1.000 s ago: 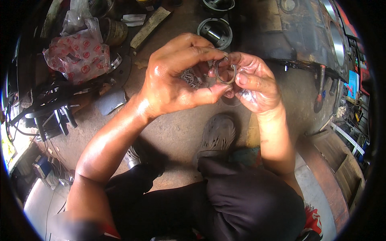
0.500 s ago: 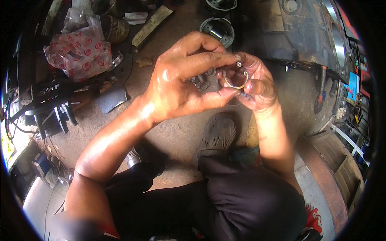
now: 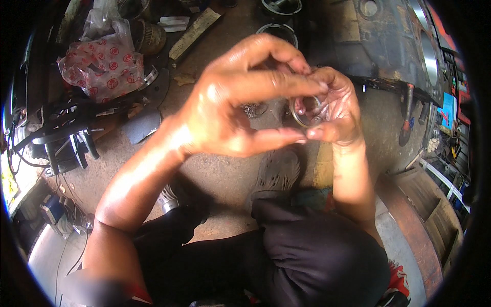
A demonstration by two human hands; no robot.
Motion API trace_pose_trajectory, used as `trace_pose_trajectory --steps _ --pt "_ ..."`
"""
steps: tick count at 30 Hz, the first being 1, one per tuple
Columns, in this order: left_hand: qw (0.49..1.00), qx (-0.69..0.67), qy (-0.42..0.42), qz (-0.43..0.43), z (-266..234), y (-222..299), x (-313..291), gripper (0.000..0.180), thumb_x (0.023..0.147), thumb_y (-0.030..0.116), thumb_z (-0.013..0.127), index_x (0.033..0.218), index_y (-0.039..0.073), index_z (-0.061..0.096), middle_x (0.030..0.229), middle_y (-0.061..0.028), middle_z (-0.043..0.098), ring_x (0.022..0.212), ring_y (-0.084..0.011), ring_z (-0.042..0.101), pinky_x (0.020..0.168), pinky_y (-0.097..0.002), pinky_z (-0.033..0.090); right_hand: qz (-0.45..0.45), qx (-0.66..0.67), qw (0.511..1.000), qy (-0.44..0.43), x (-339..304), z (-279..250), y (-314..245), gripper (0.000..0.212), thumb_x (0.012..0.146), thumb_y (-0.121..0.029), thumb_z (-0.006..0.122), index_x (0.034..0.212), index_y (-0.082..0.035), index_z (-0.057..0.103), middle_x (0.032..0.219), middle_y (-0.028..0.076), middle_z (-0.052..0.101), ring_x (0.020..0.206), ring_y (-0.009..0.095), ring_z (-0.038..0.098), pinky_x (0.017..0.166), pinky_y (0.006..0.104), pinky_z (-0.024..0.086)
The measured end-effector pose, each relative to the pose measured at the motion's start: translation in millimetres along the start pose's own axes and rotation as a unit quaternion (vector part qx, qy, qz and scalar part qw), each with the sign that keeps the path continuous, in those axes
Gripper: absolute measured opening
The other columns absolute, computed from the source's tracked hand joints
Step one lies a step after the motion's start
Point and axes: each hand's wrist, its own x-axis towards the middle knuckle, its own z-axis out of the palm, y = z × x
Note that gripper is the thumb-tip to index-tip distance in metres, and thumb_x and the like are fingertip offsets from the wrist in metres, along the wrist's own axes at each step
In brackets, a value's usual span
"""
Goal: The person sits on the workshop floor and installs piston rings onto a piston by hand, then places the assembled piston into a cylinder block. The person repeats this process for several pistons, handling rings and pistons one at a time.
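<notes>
A thin, shiny metal ring (image 3: 293, 113) is held up between my two hands, above the floor and beyond my knees. My right hand (image 3: 347, 117) is curled round its far side, the thumb at its lower edge. Coming from the left, my left hand (image 3: 217, 105) spans the ring with index finger above and thumb below, the fingertips at its rim. Both hands look wet or oily. My fingers hide much of the ring, and its ends cannot be made out now.
An engine block (image 3: 383, 56) lies at the upper right. Round metal cylinders (image 3: 279, 31) stand at the top. A printed plastic bag (image 3: 102, 66) and a wooden strip (image 3: 194, 36) are at the upper left. Several thin metal pieces (image 3: 253, 110) lie beyond my left hand.
Both hands have shifted slightly right with the ring, which has turned. Its curled ends showed earlier. My left fingers have straightened and spread a little wider.
</notes>
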Motion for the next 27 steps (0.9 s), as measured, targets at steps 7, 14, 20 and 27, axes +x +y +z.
trace_pose_trajectory --steps 7,14,20,27 --pt "0.985 -0.081 0.010 -0.150 -23 -23 -5 0.032 0.077 0.009 0.086 0.106 0.002 0.074 0.100 -0.0088 0.070 0.088 -0.0147 0.065 0.077 -0.0278 0.053 -0.157 -0.493 0.855 0.037 8 30 -35 0.045 0.060 -0.005 0.086 0.102 0.001 0.069 0.099 0.009 0.069 0.079 0.012 0.061 0.069 0.0240 0.047" --pt "0.986 -0.086 -0.004 -0.143 -1 -26 -17 0.027 0.077 0.009 0.086 0.101 0.003 0.077 0.092 -0.0077 0.073 0.080 -0.0135 0.068 0.070 -0.0265 0.054 -0.174 -0.606 0.773 0.069 8 51 -32 0.040 0.058 -0.004 0.086 0.094 0.000 0.069 0.089 0.008 0.068 0.071 0.016 0.063 0.062 0.0266 0.051" --pt "0.983 -0.111 0.013 -0.144 4 -26 -18 0.025 0.076 0.009 0.087 0.098 0.002 0.077 0.091 -0.0090 0.074 0.078 -0.0140 0.068 0.070 -0.0264 0.054 -0.186 -0.622 0.758 0.072 8 52 -35 0.039 0.058 -0.005 0.086 0.092 -0.002 0.069 0.089 0.008 0.068 0.072 0.018 0.065 0.060 0.0281 0.052" --pt "0.983 -0.110 0.012 -0.145 8 -27 -19 0.023 0.076 0.008 0.086 0.097 0.002 0.078 0.092 -0.0094 0.074 0.080 -0.0145 0.069 0.071 -0.0268 0.055 -0.187 -0.638 0.744 0.071 6 52 -36 0.040 0.057 -0.005 0.086 0.092 -0.003 0.069 0.088 0.008 0.068 0.070 0.019 0.064 0.059 0.0288 0.051"
